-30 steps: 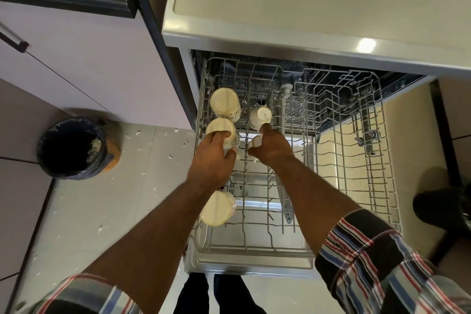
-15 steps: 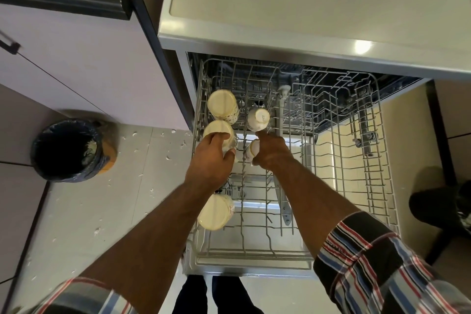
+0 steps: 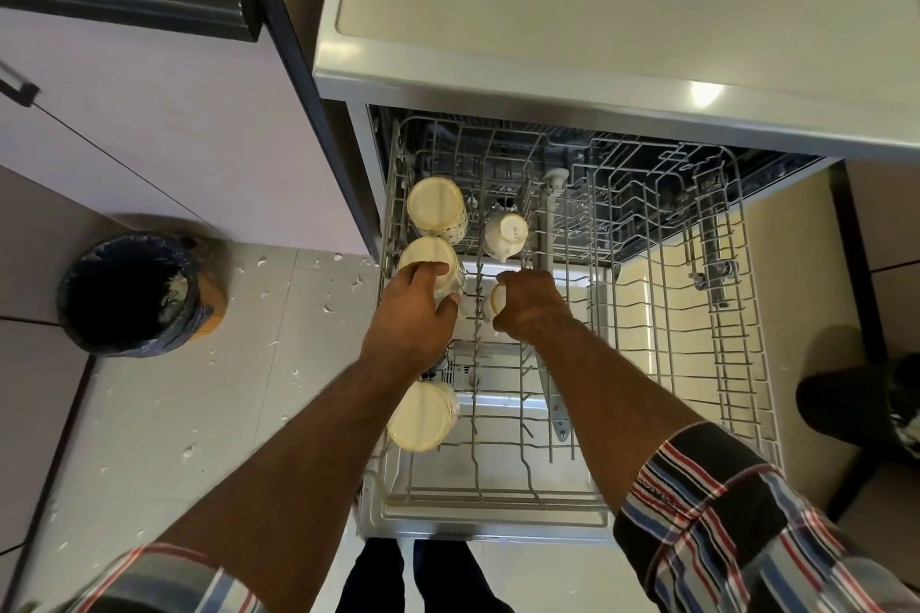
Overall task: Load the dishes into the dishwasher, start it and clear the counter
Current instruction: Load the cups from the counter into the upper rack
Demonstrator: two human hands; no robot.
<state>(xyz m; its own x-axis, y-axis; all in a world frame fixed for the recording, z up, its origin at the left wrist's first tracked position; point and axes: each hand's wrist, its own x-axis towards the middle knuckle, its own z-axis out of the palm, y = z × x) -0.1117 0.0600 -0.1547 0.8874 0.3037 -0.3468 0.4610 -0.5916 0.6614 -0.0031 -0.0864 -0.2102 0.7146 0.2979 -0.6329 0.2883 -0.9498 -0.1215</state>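
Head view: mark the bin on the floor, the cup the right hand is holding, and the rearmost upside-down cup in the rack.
Bin [image 3: 132,296], head view: on its dark liner inside.
Cup in right hand [image 3: 497,298], head view: on its exposed pale base.
Rearmost cup [image 3: 434,203], head view: on its upturned base.

A home kitchen: a built-in dishwasher's grey wire rack [image 3: 697,363] is pulled out under a pale stone bench [image 3: 622,0], beside lilac cabinet fronts [image 3: 174,124], with a black-lined waste bin [image 3: 134,294] on the tiled floor [image 3: 199,413].
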